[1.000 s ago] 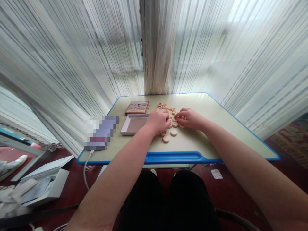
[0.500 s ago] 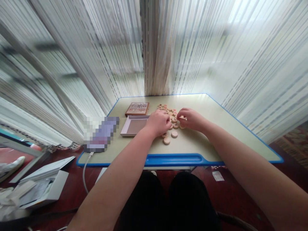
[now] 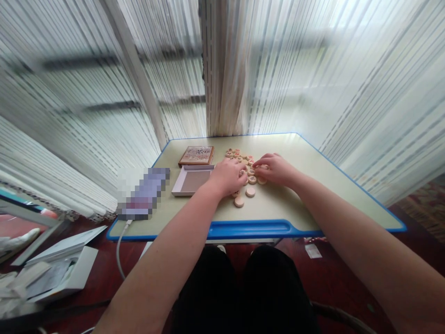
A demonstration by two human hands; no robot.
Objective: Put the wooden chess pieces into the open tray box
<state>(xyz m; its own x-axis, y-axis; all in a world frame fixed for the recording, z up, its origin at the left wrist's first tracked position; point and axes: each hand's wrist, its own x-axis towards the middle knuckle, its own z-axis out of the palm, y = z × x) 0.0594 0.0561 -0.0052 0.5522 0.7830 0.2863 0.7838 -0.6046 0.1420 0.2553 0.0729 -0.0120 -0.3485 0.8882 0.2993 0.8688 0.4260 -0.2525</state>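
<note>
Several round wooden game pieces [image 3: 244,160] lie scattered in the middle of a pale desk with a blue rim [image 3: 250,228]. My left hand [image 3: 227,176] rests on the left side of the pile, fingers curled over pieces that I cannot make out. My right hand [image 3: 274,169] sits on the right side, its fingertips pinched together at a piece. Two loose pieces [image 3: 239,202] lie nearer to me. An empty shallow white box tray [image 3: 192,181] stands just left of my left hand, and its patterned lid [image 3: 196,156] lies behind it.
A blurred-out phone [image 3: 142,194] lies at the desk's left edge, with a cable hanging down. Striped curtains surround the desk on three sides. An open white box [image 3: 55,271] with papers sits on the floor at left. My knees are under the desk's front edge.
Both hands stay on the pile with small finger shifts; my right hand's fingers have reached slightly left over the pieces. The view has tilted a little.
</note>
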